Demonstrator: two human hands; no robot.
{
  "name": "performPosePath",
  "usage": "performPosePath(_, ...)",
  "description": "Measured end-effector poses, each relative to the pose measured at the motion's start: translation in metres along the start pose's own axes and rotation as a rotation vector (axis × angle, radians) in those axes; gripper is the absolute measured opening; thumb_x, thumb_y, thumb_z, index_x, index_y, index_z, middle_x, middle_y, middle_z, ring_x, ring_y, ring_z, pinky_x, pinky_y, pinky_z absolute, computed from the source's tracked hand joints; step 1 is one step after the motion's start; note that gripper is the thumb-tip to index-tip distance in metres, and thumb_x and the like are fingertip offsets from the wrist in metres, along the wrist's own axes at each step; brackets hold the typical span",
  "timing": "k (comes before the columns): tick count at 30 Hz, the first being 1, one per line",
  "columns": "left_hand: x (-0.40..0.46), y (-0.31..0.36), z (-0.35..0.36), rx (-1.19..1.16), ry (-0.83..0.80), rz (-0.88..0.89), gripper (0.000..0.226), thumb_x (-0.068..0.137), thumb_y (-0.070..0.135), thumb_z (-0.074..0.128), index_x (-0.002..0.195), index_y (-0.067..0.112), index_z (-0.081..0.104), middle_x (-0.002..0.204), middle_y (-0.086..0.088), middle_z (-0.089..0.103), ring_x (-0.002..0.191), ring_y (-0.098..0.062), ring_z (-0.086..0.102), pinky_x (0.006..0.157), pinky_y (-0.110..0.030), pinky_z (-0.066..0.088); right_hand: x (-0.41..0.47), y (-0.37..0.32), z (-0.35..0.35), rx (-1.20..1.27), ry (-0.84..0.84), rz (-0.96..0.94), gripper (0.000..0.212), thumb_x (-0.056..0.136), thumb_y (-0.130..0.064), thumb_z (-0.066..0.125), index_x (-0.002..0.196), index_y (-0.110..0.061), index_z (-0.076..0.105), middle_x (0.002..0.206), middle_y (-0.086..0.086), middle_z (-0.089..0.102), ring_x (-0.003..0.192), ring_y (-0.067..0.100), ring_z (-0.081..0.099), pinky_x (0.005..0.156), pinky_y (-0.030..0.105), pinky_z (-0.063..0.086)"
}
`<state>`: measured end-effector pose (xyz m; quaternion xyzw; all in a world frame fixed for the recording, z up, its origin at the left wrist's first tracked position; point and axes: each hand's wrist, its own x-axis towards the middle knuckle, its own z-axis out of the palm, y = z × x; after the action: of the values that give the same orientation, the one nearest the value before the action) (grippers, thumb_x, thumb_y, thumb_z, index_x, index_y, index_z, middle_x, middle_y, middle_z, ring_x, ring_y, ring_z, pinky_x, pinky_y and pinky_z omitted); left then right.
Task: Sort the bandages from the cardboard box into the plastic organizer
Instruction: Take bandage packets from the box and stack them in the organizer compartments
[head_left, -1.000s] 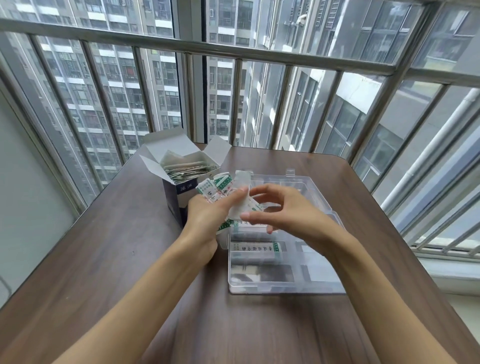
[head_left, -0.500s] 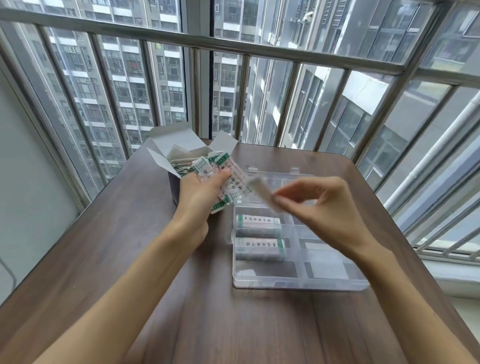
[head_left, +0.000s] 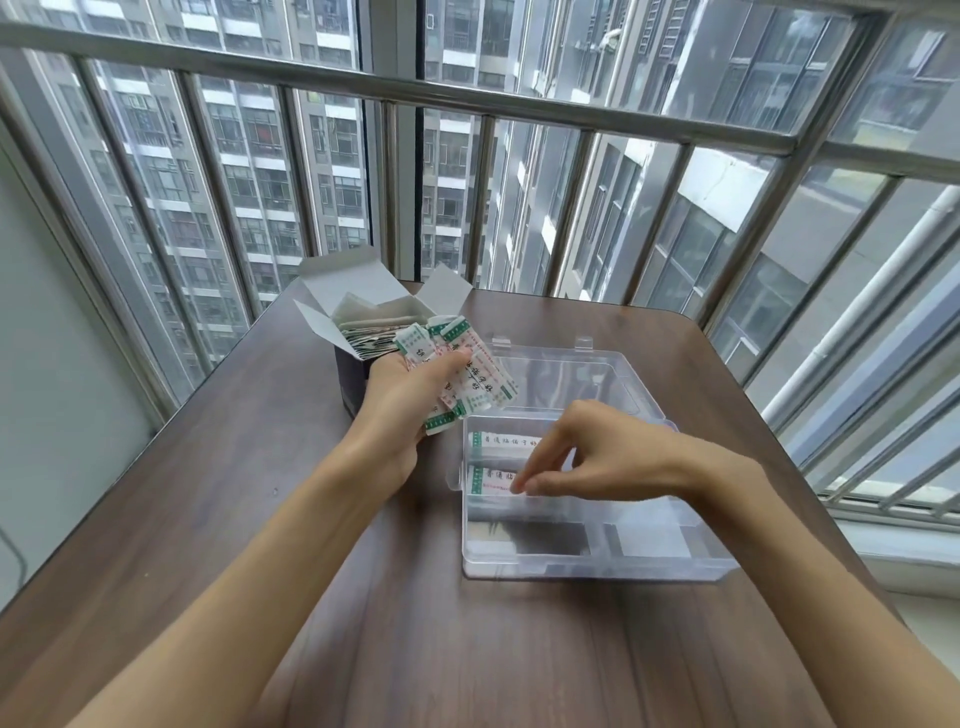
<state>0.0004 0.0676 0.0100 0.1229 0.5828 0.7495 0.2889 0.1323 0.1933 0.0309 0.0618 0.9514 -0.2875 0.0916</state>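
Observation:
My left hand (head_left: 402, 395) grips a fan of white bandages with green ends (head_left: 470, 371) just left of the clear plastic organizer (head_left: 592, 569). The open dark cardboard box (head_left: 353, 384) stands behind that hand with more bandages (head_left: 366, 338) inside. My right hand (head_left: 597, 454) reaches down into the organizer, fingertips pinched on a bandage (head_left: 491, 480) lying in the second left compartment. Another bandage (head_left: 506, 441) lies in the compartment beyond it. The nearer compartments hold nothing I can see.
The organizer's clear lid (head_left: 566, 376) lies folded back flat on the brown wooden table (head_left: 311, 597). A metal railing (head_left: 519, 98) and glass close off the far and right sides, and a grey wall (head_left: 47, 389) stands on the left.
My right hand has carried one bandage from the fan down into the organizer's second left compartment. My left hand keeps holding the fan and has barely shifted.

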Motion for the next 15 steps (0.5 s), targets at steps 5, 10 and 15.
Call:
performPosePath(5,-0.003,0.001,0.001,-0.072,-0.074,-0.054,0.014,0.084,0.002,0.066,0.096,0.008,0.068,0.086,-0.007,0.075,0.075,-0.016,0.072,0.057,-0.022,0.056,0.003,-0.001,-0.005,0.39,0.503,0.162,0.023,0.09,-0.029,0.061,0.107,-0.017,0.068,0.082,0.0,0.072,0.059,0.007,0.063,0.049,0.013,0.044)
performPosePath(10,-0.006,-0.006,0.007,-0.109,-0.117,-0.128,0.017,0.086,0.005,0.062,0.102,0.004,0.067,0.097,-0.016,0.073,0.084,-0.024,0.071,0.073,-0.032,0.059,0.018,-0.012,0.01,0.513,0.622,0.224,0.019,0.085,-0.032,0.068,0.098,-0.018,0.069,0.083,-0.002,0.072,0.059,0.004,0.066,0.048,0.015,0.046)
performPosePath(15,-0.009,-0.003,0.015,-0.268,-0.135,-0.172,0.026,0.096,0.006,0.038,0.107,-0.001,0.06,0.105,-0.021,0.069,0.094,-0.028,0.067,0.083,-0.036,0.055,0.022,-0.016,0.018,0.764,0.774,0.245,0.015,0.081,-0.025,0.073,0.086,-0.01,0.074,0.071,0.003,0.072,0.055,0.003,0.062,0.048,0.014,0.042)
